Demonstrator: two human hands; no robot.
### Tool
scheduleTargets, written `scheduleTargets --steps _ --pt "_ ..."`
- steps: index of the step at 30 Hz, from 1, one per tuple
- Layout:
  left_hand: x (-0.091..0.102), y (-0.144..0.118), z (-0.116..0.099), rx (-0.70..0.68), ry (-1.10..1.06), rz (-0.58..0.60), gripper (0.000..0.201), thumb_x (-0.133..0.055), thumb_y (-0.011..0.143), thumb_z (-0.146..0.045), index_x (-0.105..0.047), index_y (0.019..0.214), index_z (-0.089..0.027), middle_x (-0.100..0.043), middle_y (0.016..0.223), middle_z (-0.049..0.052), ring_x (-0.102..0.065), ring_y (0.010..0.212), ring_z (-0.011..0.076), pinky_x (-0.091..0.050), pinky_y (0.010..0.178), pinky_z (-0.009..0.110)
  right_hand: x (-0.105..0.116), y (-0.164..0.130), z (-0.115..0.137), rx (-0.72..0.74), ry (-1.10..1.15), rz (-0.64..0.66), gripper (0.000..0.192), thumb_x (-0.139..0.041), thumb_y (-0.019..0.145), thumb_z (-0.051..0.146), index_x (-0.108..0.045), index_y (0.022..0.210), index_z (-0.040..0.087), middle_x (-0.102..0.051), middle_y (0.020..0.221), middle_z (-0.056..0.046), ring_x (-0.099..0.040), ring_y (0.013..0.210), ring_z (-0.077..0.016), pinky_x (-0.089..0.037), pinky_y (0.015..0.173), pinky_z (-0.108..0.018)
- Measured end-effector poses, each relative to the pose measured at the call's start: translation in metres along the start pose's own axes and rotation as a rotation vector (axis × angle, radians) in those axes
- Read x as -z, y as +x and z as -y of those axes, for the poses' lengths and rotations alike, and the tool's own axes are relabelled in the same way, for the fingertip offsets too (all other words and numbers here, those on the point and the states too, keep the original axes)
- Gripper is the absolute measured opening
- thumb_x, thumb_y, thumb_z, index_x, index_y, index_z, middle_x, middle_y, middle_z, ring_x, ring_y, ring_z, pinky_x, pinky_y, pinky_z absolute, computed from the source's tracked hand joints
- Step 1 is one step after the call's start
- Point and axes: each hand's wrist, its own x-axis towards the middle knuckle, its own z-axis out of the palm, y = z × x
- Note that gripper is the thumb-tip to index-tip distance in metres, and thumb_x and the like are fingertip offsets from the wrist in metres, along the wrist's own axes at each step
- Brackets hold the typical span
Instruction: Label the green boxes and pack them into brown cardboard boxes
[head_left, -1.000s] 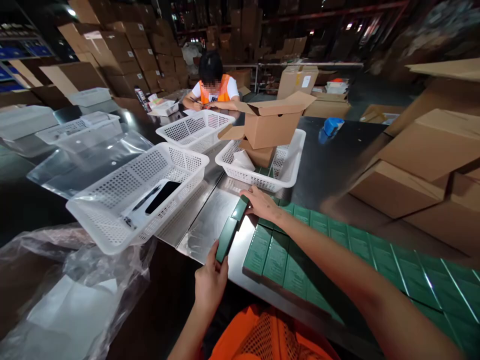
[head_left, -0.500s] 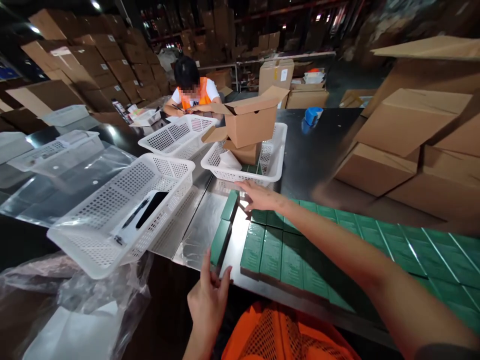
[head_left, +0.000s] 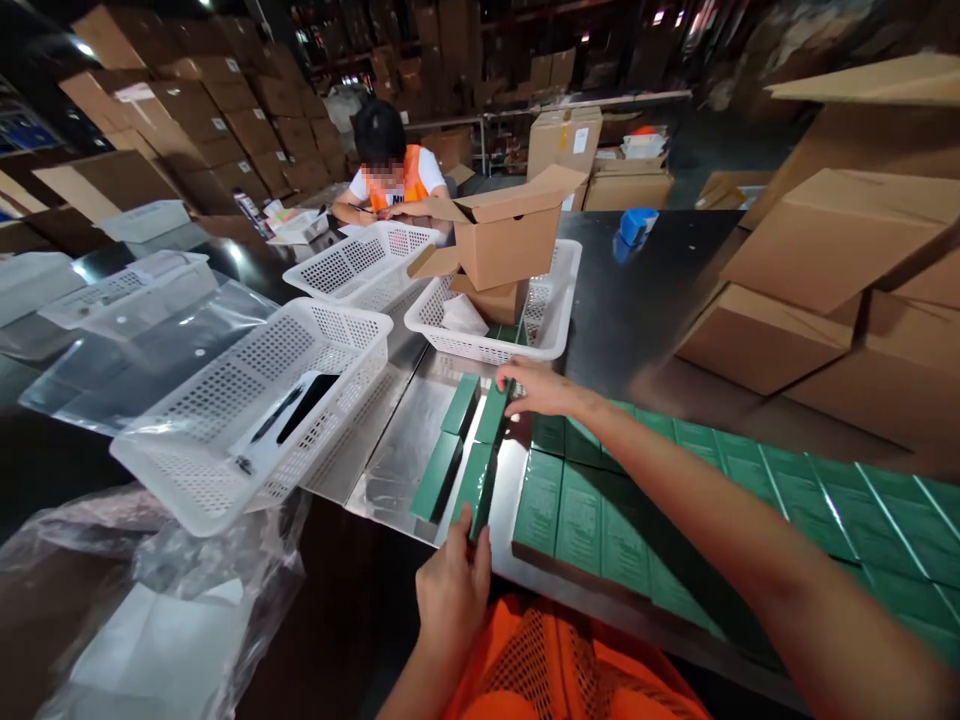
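Two narrow green boxes stand end to end on the metal table, gripped between my hands. My left hand pinches the outer end of the near green box. My right hand has its fingers closed round the far end of the far green box. Just to their left, another pair stands in line: a near green box and a far green box. On the right, under my right forearm, several green boxes lie flat in close rows.
A white basket with cardboard boxes in it stands beyond my right hand. Another white basket at left holds a dark phone-like object and a pen. Open cartons crowd the right side. Across the table a person in an orange vest bends over the tabletop.
Two more green boxes now stand between my hands, right of the pair that was there before. My left hand has moved right and closed on the near one; my right hand grips the far one.
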Motion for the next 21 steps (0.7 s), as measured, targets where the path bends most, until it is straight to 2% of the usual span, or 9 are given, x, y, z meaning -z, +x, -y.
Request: scheduleTargets --steps 2,4,9,12,15,17,21 --pt "-0.001 -0.002 0.010 -0.058 0.127 -0.063 0.037 -0.048 0.096 -0.040 -0.070 0.113 -0.015 -0.072 0.063 0.004 -0.069 0.052 0.0207 -0.046 0.049 0.027 -0.011 0.005 0.003 0.022 0.041 -0.050 0.039 -0.080 0.072 0.027 -0.054 0.101 0.022 -0.051 0.112 -0.005 -0.055 0.096 -0.0213 -0.044 0.083 -0.031" --pt "-0.003 0.000 0.016 -0.060 0.191 -0.099 0.036 -0.047 0.097 -0.038 -0.070 0.112 -0.014 -0.071 0.062 0.003 -0.069 0.050 0.0206 -0.044 0.046 0.026 -0.023 0.011 0.005 0.032 0.069 -0.062 0.046 -0.083 0.069 0.030 -0.051 0.101 0.022 -0.050 0.112 -0.005 -0.055 0.091 -0.0201 -0.045 0.079 -0.030" --pt "-0.003 0.011 0.018 -0.010 0.217 -0.132 0.035 -0.048 0.096 -0.038 -0.068 0.109 -0.014 -0.069 0.059 0.002 -0.068 0.050 0.0200 -0.043 0.046 0.025 -0.042 0.019 0.008 0.016 0.075 -0.051 0.056 -0.086 0.065 0.034 -0.051 0.106 0.021 -0.053 0.112 -0.007 -0.058 0.086 -0.0214 -0.047 0.074 -0.032" --pt "0.003 0.010 0.015 -0.006 0.195 -0.139 0.035 -0.049 0.095 -0.038 -0.066 0.113 -0.013 -0.069 0.059 0.001 -0.068 0.049 0.0191 -0.043 0.046 0.025 -0.034 0.013 0.008 0.018 0.059 -0.044 0.064 -0.084 0.068 0.035 -0.049 0.119 0.020 -0.053 0.123 -0.011 -0.060 0.102 -0.0265 -0.048 0.084 -0.035" --pt "0.010 0.000 0.007 -0.054 0.110 -0.120 0.038 -0.054 0.094 -0.042 -0.065 0.117 -0.014 -0.065 0.055 -0.002 -0.064 0.045 0.0159 -0.044 0.047 0.024 -0.012 -0.002 0.001 0.003 0.027 -0.011 0.073 -0.081 0.073 0.034 -0.044 0.135 0.024 -0.049 0.139 -0.011 -0.055 0.120 -0.0292 -0.045 0.096 -0.037" --pt "0.011 -0.009 -0.002 -0.079 0.006 -0.018 0.041 -0.057 0.092 -0.044 -0.064 0.121 -0.015 -0.063 0.054 -0.003 -0.061 0.046 0.0141 -0.045 0.050 0.024 0.004 -0.014 -0.009 -0.044 -0.011 0.040 0.075 -0.081 0.072 0.032 -0.046 0.138 0.026 -0.054 0.136 -0.011 -0.056 0.119 -0.0312 -0.045 0.098 -0.040" --pt "-0.001 -0.011 -0.029 0.031 -0.217 0.393 0.069 -0.061 0.089 -0.044 -0.044 0.147 -0.010 -0.061 0.055 -0.005 -0.061 0.050 0.0156 -0.044 0.052 0.025 0.022 -0.033 -0.029 -0.176 -0.094 0.151 0.083 -0.091 0.055 0.027 -0.059 0.131 0.027 -0.064 0.113 -0.011 -0.059 0.109 -0.0396 -0.046 0.091 -0.048"
